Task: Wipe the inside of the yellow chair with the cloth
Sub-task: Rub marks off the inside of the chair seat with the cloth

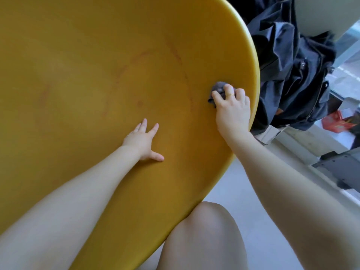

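Two bare hands work inside the big, smooth, rounded yellow plastic chair [87,75], whose curved shell fills most of the view. The right hand [232,108] sits close to the chair's right rim, its fingers curled over a small crumpled grey cloth [217,90] and pressing it against the inner surface; a thin gold ring [231,94] shows on one finger. Only a little of the cloth shows past the fingertips. The left hand [143,142] lies flat on the inner surface nearer the chair's lower middle, fingers straight and spread, thumb pointing right, holding nothing. Faint reddish scuffs mark the shell above it. A bare knee [210,227] rises below the chair's lower edge. Beyond the right rim hangs a dark, crumpled fabric bag [292,75], above a pale floor [253,182].
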Motion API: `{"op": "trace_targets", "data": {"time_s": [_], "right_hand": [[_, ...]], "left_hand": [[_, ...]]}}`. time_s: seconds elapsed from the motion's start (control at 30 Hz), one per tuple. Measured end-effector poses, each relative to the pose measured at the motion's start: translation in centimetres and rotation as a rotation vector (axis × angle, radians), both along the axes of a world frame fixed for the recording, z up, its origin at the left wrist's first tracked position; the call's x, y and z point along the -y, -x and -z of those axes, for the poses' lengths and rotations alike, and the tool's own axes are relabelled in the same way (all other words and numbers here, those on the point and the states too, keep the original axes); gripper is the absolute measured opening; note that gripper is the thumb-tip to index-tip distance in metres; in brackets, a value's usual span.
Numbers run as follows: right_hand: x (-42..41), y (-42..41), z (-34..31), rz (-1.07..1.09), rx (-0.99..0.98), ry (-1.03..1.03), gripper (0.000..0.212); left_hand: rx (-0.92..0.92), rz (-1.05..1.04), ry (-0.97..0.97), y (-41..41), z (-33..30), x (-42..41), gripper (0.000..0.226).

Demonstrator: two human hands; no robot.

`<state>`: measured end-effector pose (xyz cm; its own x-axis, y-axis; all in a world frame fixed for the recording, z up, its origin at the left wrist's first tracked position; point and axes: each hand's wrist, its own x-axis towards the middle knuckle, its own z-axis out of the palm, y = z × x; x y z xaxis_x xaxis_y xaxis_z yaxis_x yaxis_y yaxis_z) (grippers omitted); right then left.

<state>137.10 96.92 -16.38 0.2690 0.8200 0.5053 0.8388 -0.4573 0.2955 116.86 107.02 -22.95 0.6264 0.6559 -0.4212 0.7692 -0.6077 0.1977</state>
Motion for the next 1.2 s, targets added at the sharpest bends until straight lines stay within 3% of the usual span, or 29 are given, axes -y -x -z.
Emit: {"op": "trace_targets", "data": {"time_s": [0.1,0.23,0.37,0.47,0.53,0.7,0.83,0.97,1.03,1.1,1.2], "right_hand": [[1.5,4.1,4.0,-0.114,-0.163,0.113,0.031],[2.4,5.1,4.7,-0.259,-0.286,0.273,0.024],[0.7,0.9,1.6,-0.304,0.019,0.211,0.033],[-1.3,-2.9,-1.7,-0.173,0.276,0.095,0.027],[-2.4,-4.5,-3.4,-0.084,0.347,0.020,0.022],[-2.3,-3.0,-0.5,-0.129,0.277,-0.040,0.033],[-1.1,1.4,3.9,-0.196,0.029,0.141,0.045],[-0.5,1.9,3.4,-0.329,-0.006,0.309,0.039],[-1.5,-0.2,1.5,-0.361,0.077,0.360,0.035],[-3.2,-2.6,-1.3,-0.329,0.227,0.224,0.037],[-5.9,-5.6,-5.2,-0.228,0.403,0.068,0.020]], "left_hand": [[-0.014,0.007,-0.011,0.0,-0.1,0.0,0.116],[0.007,-0.012,-0.057,-0.6,-0.6,-0.3,0.102],[0.052,-0.034,-0.149,-1.4,-0.9,-0.9,0.087],[0.053,-0.041,-0.103,-2.1,-0.8,-1.2,0.107],[0.104,-0.012,-0.073,-2.8,-0.8,-1.5,0.117],[0.174,0.114,-0.132,-4.4,-0.7,-2.1,0.118],[0.165,0.121,-0.110,-4.8,-0.6,-2.3,0.120],[0.176,0.124,-0.099,-4.7,-0.6,-2.3,0.119],[0.172,0.121,-0.105,-4.7,-0.6,-2.3,0.119],[0.168,0.129,-0.112,-4.7,-0.7,-2.4,0.120],[0.154,0.140,-0.117,-4.8,-0.8,-2.4,0.120]]}}
